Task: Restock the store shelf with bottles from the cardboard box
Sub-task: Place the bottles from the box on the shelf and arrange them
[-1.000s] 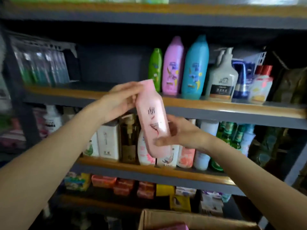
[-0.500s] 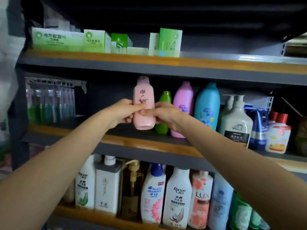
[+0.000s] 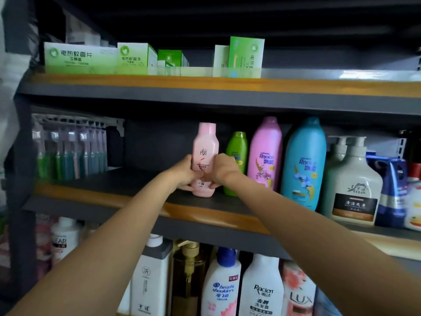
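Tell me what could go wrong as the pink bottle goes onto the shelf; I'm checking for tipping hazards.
1. The pale pink bottle is tall and narrow, held low by the left hand and right hand; it may topple on release.
2. The green bottle stands close beside it, so withdrawing the right hand could knock it over.

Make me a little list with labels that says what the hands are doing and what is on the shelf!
Held thing: pink bottle, upright
Left hand: grips the bottle's left side
Right hand: grips the bottle's right side
Where: middle shelf, bottle base on or just above the board
Neighbour on its right: green bottle, then a pink Rejoice bottle and a blue Rejoice bottle
Shelf above: green boxes
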A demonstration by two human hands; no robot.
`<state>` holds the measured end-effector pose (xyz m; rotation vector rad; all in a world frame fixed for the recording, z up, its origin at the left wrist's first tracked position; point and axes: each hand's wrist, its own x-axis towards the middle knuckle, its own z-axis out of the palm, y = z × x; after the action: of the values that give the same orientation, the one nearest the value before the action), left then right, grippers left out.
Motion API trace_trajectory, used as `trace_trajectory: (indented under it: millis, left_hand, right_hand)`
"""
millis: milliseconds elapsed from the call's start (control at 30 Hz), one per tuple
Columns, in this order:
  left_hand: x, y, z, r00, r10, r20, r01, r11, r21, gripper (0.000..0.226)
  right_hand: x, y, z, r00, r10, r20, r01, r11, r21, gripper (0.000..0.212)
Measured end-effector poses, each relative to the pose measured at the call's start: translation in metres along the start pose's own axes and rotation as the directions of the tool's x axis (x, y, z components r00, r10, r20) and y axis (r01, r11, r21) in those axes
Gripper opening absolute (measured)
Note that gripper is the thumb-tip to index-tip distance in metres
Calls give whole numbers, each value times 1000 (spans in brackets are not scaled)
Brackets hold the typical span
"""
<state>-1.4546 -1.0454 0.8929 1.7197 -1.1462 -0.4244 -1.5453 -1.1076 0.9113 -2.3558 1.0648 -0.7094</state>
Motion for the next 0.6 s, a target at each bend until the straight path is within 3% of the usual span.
trace_trajectory:
  millis: [200, 300, 367, 600]
  left_hand:
    - [11, 6, 11, 996, -35, -78, 55, 961, 269, 31]
    - [13, 10, 15, 996, -41, -77, 67, 922, 381, 29]
    - [14, 11, 19, 997, -57, -54, 74, 912, 402, 30]
    - [14, 14, 16, 996, -83, -43, 93, 936, 340, 31]
  right_hand:
    - [8, 2, 8, 993, 22, -120, -33, 995, -91, 3]
    - [6, 4, 5, 991, 36, -127, -51, 992, -116, 15]
    - [4, 5, 4, 989, 28, -147, -46, 992, -121, 26]
    - [3, 5, 6, 989, 18, -149, -33, 995, -95, 26]
